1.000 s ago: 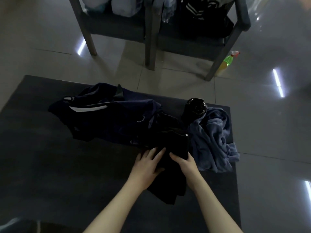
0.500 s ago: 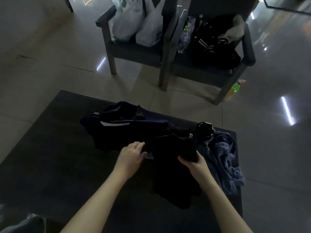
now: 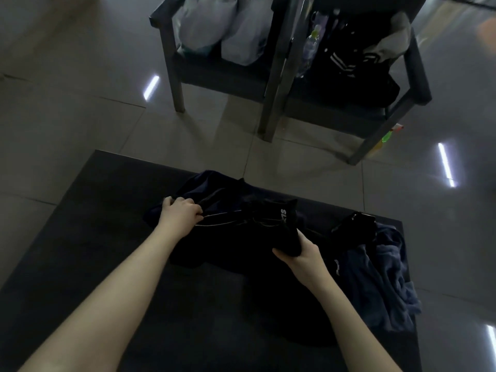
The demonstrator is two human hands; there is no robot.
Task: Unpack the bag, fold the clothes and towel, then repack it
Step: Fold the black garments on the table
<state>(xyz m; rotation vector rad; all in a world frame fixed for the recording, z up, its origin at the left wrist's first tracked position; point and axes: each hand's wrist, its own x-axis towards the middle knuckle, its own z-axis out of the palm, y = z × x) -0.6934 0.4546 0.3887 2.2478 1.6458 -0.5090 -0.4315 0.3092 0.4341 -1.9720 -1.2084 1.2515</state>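
Head view, left hand [image 3: 182, 214] pinching navy garment [image 3: 214, 189] near table [image 3: 107, 264] far edge, right hand [image 3: 302, 255] gripping black garment [image 3: 284, 226], folds lost in darkness, blue towel [image 3: 381, 277] at right edge.

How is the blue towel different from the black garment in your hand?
The blue towel is grey-blue; the black garment is black with white lettering. The towel lies crumpled, untouched; the garment is gripped by the right hand. Both are dark, unfolded cloth.
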